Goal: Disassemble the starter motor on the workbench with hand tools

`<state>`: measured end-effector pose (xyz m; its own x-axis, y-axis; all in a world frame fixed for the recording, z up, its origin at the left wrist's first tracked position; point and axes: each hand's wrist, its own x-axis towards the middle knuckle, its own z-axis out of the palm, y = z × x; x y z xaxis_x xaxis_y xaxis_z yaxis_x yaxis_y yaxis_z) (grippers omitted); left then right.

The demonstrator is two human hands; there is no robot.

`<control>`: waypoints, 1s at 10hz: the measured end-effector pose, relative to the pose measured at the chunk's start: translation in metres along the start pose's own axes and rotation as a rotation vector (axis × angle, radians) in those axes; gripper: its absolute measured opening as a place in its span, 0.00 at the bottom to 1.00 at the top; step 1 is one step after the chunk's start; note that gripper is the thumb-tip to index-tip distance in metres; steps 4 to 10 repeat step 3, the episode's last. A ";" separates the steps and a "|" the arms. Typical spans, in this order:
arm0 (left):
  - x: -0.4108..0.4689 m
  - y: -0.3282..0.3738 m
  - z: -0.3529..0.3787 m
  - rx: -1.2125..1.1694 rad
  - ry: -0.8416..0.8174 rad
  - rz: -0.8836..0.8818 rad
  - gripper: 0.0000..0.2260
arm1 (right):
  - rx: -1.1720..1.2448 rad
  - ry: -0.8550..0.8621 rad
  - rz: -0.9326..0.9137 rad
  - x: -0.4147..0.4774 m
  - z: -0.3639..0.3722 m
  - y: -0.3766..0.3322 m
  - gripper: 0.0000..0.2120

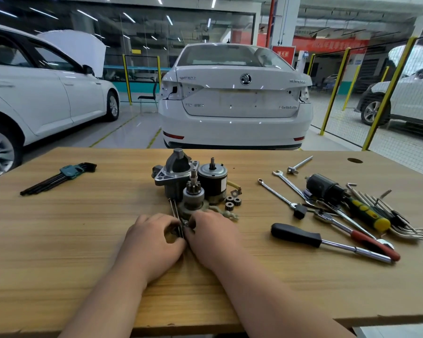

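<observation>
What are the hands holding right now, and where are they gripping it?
Both the left hand and right hand pinch the near ends of two long thin bolts lying on the workbench.

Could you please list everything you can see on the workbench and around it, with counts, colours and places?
Wooden workbench: one, tan, foreground.
Hex key set in a teal holder: one, black, left.
Cast aluminium starter nose housing: one, silver, centre.
Cylindrical motor body: one, black, right of housing.
Pinion drive assembly: one, grey, upright in front.
Small planetary gears: three, dark, right of pinion.
Long through bolts: two, steel, at the hands.
Solenoid cylinder: one, black, right.
Combination wrenches: two, chrome, right.
Black-handled driver: one, right front.
Red-handled ratchet: one, right.
White cars: three, behind.
Left hand, right hand: fingers pinching small parts by the bolts.
</observation>
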<state>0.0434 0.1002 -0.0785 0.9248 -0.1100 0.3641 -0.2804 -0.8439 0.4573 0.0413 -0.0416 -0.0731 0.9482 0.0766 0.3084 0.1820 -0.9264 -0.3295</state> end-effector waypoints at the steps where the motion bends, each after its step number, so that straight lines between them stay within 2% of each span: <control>1: -0.001 0.001 -0.003 0.002 -0.022 0.001 0.19 | 0.003 -0.003 0.044 0.004 -0.002 0.001 0.09; 2: 0.000 0.005 -0.003 -0.001 -0.035 -0.024 0.19 | 0.166 0.011 0.079 -0.004 -0.006 0.001 0.09; 3: -0.002 0.008 -0.006 0.049 -0.014 -0.062 0.23 | 0.806 0.008 0.354 -0.013 -0.035 0.014 0.12; 10: -0.002 0.008 -0.006 0.049 -0.014 -0.062 0.23 | 0.806 0.008 0.354 -0.013 -0.035 0.014 0.12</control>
